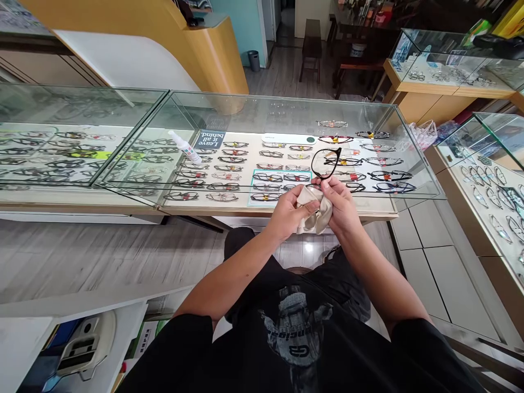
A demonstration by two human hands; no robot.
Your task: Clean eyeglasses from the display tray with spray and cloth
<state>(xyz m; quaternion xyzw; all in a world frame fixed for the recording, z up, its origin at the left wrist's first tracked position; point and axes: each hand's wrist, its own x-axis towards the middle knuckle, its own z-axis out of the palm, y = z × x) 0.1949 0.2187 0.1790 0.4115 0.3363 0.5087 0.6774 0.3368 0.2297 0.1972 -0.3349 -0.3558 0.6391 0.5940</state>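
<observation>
A pair of black-framed eyeglasses (326, 164) is held up over the near edge of the glass display case (229, 112). Between my hands is a crumpled cream cleaning cloth (313, 215). My left hand (290, 213) grips the cloth with its thumb pressed across it, and part of the frame is hidden inside its folds. My right hand (340, 204) pinches the eyeglasses near the bridge, with the cloth against its fingers. One lens rim stands free above the fingers; the other is mostly covered.
A white spray bottle (185, 147) lies on the case's glass top to the left. Rows of eyeglasses (231, 168) sit under the glass. Another display case (487, 180) stands at the right. A white shelf (24, 333) is at lower left, and a wooden bench (311, 43) stands behind.
</observation>
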